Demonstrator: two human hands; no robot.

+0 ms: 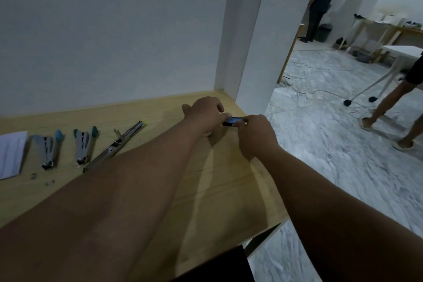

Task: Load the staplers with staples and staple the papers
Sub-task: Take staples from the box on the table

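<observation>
**Hands meeting on small box at far right of tabletop**

Arms: we reach both forward across the wooden tabletop [142,190], forearms bare and nearly straight, converging toward the far right corner.

Left hand [206,114]: knuckles up, fingers curled down, fingertips pinching the left end of a small dark staple box [233,120].

Right hand [256,135]: back of hand toward us, thumb and fingers pinching the right end of the same box. So both hands are clamped on it, and the box sits between them just above the tabletop; we cannot tell whether it touches the wood.

Elsewhere on the tabletop, well to the left: a yellow-tipped stapler [119,144] swung fully open in a long line, a green-tipped stapler [85,146] and a blue-tipped stapler [50,151], both opened in a V. A stack of papers [11,153] lies at the left edge. A few loose staples [33,175] lie near the blue-tipped one.
</observation>
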